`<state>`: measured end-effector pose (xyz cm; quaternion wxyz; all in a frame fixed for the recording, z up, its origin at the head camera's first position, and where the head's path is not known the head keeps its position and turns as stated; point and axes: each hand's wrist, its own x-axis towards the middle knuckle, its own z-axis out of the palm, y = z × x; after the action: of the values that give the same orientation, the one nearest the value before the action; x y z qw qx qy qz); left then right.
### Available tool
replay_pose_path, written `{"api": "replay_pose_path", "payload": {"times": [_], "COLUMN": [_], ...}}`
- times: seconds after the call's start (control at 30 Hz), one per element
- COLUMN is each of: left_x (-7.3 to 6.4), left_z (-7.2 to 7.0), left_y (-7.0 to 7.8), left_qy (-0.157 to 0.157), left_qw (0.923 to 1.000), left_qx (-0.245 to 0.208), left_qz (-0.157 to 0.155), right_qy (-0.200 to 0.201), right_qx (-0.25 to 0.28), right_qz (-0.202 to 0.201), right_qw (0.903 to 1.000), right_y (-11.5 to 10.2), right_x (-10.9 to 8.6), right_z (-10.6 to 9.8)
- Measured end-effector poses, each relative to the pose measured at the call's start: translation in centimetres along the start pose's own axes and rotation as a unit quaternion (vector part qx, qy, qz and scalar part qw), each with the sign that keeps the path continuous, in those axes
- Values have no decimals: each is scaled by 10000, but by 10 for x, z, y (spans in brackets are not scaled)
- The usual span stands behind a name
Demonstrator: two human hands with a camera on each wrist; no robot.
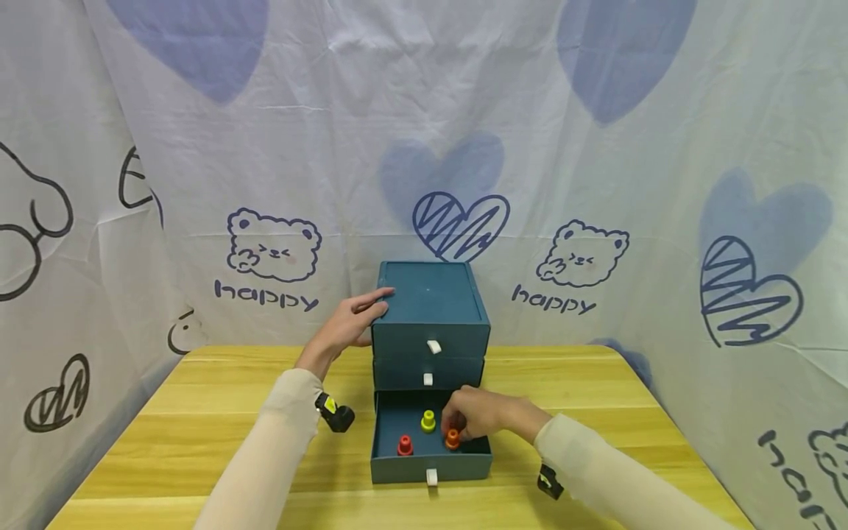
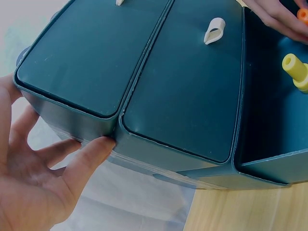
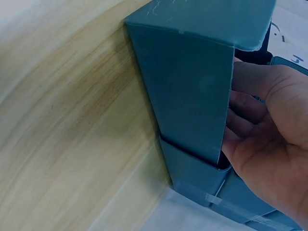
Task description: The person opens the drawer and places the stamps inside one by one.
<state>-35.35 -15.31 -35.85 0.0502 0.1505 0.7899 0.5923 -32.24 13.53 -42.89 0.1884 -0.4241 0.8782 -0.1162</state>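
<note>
A dark teal three-drawer box stands on the table, its bottom drawer pulled out. Inside that drawer are a yellow stepped peg, a red one and an orange one, each with a wider base. My right hand reaches in over the drawer's right wall and pinches the orange peg; in the right wrist view this wall hides its fingertips. My left hand rests against the box's left side, fingers spread, with fingertips at the upper drawers' edges.
White tab pulls stick out from the drawer fronts; the upper two drawers are closed. Wood-grain table extends to both sides of the box. A printed white cloth hangs close behind it.
</note>
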Motion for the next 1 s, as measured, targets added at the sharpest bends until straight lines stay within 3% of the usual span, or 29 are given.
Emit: {"api": "replay_pose_path", "payload": {"times": [0.2,0.53,1.0], "left_x": [0,1,1], "left_z": [1,-2,0], "left_y": [-1,0,0], "left_qy": [9,19,-2], "left_qw": [10000,10000,10000], "left_qx": [32,71,84], "left_qz": [-39,22,-21], "right_qy": [144,841,1503], "right_qx": [354,751,1372], "right_qz": [-137,-482,-449], "right_qw": [9992,9925,9780], "right_y": [1,-4,-28], "right_x": [-6,-21,-43], "right_z": [-6,-24,-12]}}
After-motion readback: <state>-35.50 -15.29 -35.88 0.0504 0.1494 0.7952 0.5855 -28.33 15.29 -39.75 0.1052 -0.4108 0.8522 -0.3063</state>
